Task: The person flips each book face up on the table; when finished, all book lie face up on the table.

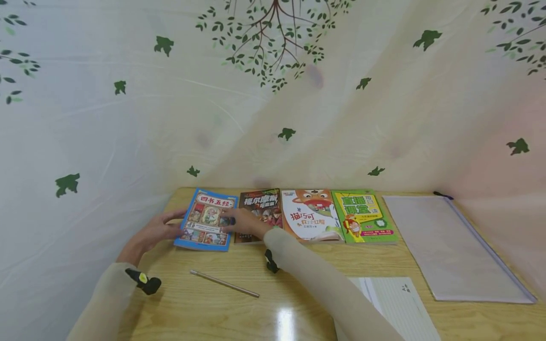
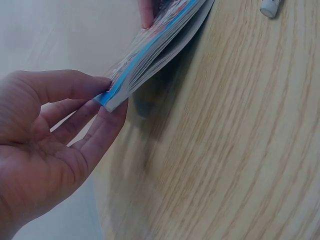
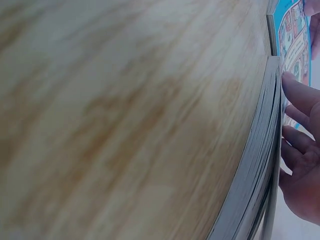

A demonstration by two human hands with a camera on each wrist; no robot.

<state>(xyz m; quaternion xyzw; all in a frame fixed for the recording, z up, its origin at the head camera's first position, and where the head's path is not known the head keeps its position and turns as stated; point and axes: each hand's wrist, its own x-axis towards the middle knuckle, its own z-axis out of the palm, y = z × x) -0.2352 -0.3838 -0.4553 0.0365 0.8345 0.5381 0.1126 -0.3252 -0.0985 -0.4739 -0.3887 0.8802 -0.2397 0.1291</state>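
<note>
A blue-bordered picture book (image 1: 209, 218) lies at the left end of a row of books on the wooden table. My left hand (image 1: 154, 233) pinches its left side. In the left wrist view the thumb (image 2: 75, 85) is on the cover and the fingers are beneath, with that corner of the book (image 2: 131, 70) raised off the wood. My right hand (image 1: 245, 221) reaches across the dark-covered book (image 1: 266, 203), fingers resting on the right part of the blue cover. In the right wrist view those fingers (image 3: 298, 95) are extended, not curled round the book.
Right of the dark book lie a white book with a fox-like character (image 1: 311, 222) and a green book (image 1: 367, 222). A thin pencil-like stick (image 1: 224, 284) lies in front. Further right are a lined paper pad (image 1: 396, 303) and a translucent folder (image 1: 460, 255). A leaf-printed curtain (image 1: 239, 123) hangs behind.
</note>
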